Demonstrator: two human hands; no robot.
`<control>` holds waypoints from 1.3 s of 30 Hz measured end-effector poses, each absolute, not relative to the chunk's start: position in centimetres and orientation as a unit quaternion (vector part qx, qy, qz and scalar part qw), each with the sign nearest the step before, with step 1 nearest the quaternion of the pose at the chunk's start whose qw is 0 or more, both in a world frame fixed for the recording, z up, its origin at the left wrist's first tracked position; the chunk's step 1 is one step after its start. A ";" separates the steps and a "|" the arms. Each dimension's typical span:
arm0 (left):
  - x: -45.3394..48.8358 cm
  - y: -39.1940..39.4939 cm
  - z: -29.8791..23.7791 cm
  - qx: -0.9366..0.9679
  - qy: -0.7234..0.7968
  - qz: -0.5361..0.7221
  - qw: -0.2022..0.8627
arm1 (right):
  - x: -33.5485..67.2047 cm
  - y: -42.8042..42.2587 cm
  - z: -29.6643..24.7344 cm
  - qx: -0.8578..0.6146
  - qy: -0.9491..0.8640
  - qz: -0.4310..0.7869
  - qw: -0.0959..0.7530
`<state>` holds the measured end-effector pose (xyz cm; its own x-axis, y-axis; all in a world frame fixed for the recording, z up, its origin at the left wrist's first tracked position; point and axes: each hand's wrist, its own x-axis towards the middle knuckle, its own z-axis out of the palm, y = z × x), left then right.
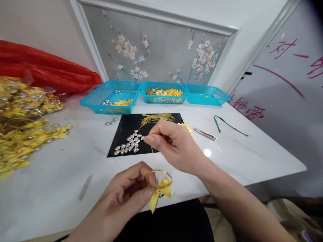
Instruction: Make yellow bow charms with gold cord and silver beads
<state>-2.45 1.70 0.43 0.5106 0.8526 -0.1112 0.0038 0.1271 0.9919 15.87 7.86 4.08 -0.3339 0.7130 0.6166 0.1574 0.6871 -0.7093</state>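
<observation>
Between the thumb and fingers of my left hand (126,198) is a yellow ribbon bow (164,187). A loop of gold cord (161,171) rises from the bow, and a small shiny silver bead (160,194) shows at its middle. Above it and to the right, my right hand (174,144) is closed in a pinch. A short length of gold cord hangs below its fingertips; the rest is hidden by the hand. Just behind my right hand lie loose silver beads (130,144) and a bundle of gold cords (157,118) on a black mat (118,134).
Three blue baskets (111,110) stand along the back, two with yellow pieces inside. Finished-looking yellow bows (30,137) pile up at left beside red plastic (50,67). Thread snips (205,133) and a green ribbon (230,125) lie at right on the white table (264,154).
</observation>
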 end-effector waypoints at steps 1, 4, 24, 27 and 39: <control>-2.4 1.7 0.5 0.573 0.372 0.325 0.654 | 15.8 7.9 4.2 -0.283 -0.769 0.271 0.505; -2.4 1.7 0.5 0.568 0.375 0.321 0.658 | 15.6 8.3 4.2 -0.298 -0.774 0.238 0.505; -2.2 1.8 0.0 0.600 0.354 0.305 0.649 | 15.9 12.9 3.6 -0.502 -0.757 0.081 0.411; -2.3 1.9 -0.2 0.593 0.348 0.312 0.656 | 15.8 13.3 3.2 -0.516 -0.759 0.078 0.389; -1.9 1.5 0.4 0.559 0.347 0.328 0.677 | 16.4 13.0 2.9 -0.501 -0.762 0.103 0.398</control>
<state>-1.91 1.51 0.42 0.5439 0.8328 -0.1028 -0.0565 0.1585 0.9857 16.42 13.02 2.88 -0.1812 0.8449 0.5033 0.6816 0.4769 -0.5550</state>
